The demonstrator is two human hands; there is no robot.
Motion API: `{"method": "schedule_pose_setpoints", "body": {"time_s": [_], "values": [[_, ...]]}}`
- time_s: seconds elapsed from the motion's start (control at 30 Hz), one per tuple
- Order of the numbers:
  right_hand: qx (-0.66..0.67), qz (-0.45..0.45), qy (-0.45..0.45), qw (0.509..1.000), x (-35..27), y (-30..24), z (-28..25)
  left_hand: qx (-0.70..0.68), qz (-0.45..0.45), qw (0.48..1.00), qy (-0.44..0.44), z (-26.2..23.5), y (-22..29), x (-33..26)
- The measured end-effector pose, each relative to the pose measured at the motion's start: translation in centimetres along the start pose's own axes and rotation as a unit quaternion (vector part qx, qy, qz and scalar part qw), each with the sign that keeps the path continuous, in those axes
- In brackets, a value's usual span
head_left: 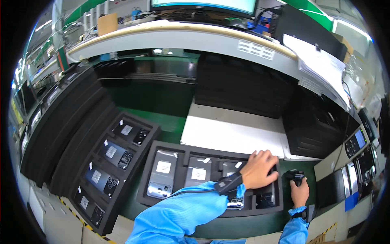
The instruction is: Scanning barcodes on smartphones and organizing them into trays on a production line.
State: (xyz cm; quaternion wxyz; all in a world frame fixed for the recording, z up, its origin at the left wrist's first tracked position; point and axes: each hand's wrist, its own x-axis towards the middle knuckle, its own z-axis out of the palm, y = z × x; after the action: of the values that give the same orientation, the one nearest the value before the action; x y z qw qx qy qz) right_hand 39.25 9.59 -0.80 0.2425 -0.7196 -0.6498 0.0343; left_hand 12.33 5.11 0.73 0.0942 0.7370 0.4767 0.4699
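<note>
My left hand (pixel 260 168) is over the right end of a black foam tray (pixel 183 148), its bent fingers apart near the far edge and partly covering the last slots. Phones lie back up in this tray: a silver one (pixel 161 175) at the left, a grey one (pixel 198 174) beside it, and a dark one (pixel 265 200) under my left wrist. Labels are stuck on their backs. My sleeve hides part of the row. To the right of the tray, my right hand (pixel 300 193) grips a black handheld scanner (pixel 295 176).
Another foam tray (pixel 152 132) of phones slants at the left, beside tall stacked trays (pixel 65 126). More black stacks (pixel 243 85) stand under the shelf (pixel 183 36). A label printer (pixel 343 162) is at the right. Papers (pixel 319 65) overhang the shelf beside a monitor (pixel 203 6).
</note>
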Motion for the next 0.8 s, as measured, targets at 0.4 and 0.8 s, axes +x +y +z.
{"method": "schedule_pose_setpoints", "body": {"time_s": [0.4, 0.8], "values": [[-0.003, 0.023, -0.003, 1.0, 0.0, -0.5, -0.2, -0.004, -0.035, 0.999, -0.035, -0.5, -1.2, -0.1], [0.0, 0.023, -0.007, 1.0, -0.1, -0.8, -0.5, 0.003, -0.058, 0.997, -0.047, -0.7, -0.8, -0.5]]}}
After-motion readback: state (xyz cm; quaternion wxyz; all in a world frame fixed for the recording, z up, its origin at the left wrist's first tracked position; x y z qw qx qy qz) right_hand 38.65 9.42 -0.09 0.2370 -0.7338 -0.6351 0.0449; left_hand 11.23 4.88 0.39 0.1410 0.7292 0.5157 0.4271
